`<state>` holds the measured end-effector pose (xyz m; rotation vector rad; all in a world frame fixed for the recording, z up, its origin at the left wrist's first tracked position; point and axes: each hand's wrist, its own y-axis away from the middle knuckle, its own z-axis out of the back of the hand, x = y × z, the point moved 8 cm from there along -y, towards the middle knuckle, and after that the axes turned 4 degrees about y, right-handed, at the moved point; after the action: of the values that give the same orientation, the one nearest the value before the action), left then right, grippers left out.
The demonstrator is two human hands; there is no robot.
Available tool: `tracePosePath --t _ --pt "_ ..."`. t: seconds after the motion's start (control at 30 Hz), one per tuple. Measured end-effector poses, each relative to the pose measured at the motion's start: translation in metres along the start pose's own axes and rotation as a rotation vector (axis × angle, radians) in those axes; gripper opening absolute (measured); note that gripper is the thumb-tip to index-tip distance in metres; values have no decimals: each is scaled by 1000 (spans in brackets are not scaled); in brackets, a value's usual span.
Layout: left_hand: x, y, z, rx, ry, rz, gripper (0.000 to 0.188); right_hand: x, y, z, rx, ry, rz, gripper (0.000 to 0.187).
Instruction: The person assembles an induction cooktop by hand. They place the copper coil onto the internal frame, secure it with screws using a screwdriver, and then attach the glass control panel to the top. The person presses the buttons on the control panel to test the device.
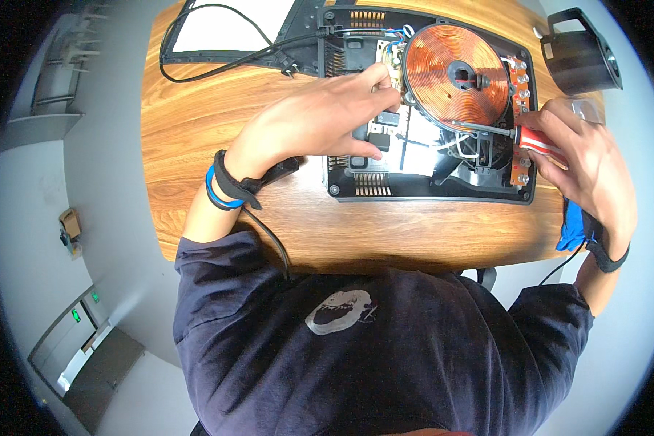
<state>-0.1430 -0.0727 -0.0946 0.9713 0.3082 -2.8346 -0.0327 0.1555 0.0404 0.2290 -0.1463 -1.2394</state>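
Between the two hands lies an opened induction cooker [356, 185], its black base resting on the wooden table [196, 131] with the copper coil [450, 73] exposed at the far side. The right hand [592, 163] is closed around the red handle of a screwdriver [538, 139], whose thin shaft reaches leftward, under the near edge of the coil, toward the middle of the base. To do this well, I judge the shaft should stay in line with the screw and be pressed firmly, so the tip does not slip onto the white wires nearby. The left hand [320, 123] lies palm down on the base, fingers loosely curled, fingertips resting on the parts just left of the coil, steadying the housing; whether it pinches anything there I cannot tell. Just left of the right hand's fingers runs a narrow circuit strip [519, 120]. Beyond the left hand a black power cord [218, 69] loops across the table, and beyond the right hand stands a black cup-shaped part [578, 51].
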Motion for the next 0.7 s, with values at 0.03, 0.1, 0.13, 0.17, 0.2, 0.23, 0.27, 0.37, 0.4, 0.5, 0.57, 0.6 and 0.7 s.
tracePosePath --t 0.03,0.1,0.13,0.17,0.2,0.23,0.27,0.37,0.4,0.5,0.57,0.6,0.7 --pt "1 0 0 -6 10 -9 63 2 0 2 2 15 3 45" --pt "1 1 0 -7 25 -19 65 6 -2 6 6 29 9 45" --pt "2 2 -1 -1 30 -20 65 8 -3 8 8 26 12 46" --pt "2 2 -1 4 36 -21 65 9 -4 8 7 23 14 46" --pt "2 2 -2 -1 37 -16 64 11 -6 9 9 17 15 46" --pt "0 2 -4 -7 39 -11 64 12 -7 8 7 10 14 46" --pt "-1 3 -5 -12 40 -5 63 13 -8 8 6 11 14 46" --pt "-7 10 -6 -63 13 16 63 16 -8 8 -1 30 14 46" --pt "-9 12 -6 -70 32 22 63 17 -9 7 -6 39 21 46" --pt "-15 17 -4 -101 77 35 62 18 -11 4 -10 52 36 46" --pt "-18 18 -4 -134 93 38 62 17 -14 2 29 34 11 46" --pt "-20 19 -4 -129 101 62 61 18 -16 1 40 28 7 46" --pt "-20 21 -6 -146 125 93 62 20 -24 -3 28 21 25 45"
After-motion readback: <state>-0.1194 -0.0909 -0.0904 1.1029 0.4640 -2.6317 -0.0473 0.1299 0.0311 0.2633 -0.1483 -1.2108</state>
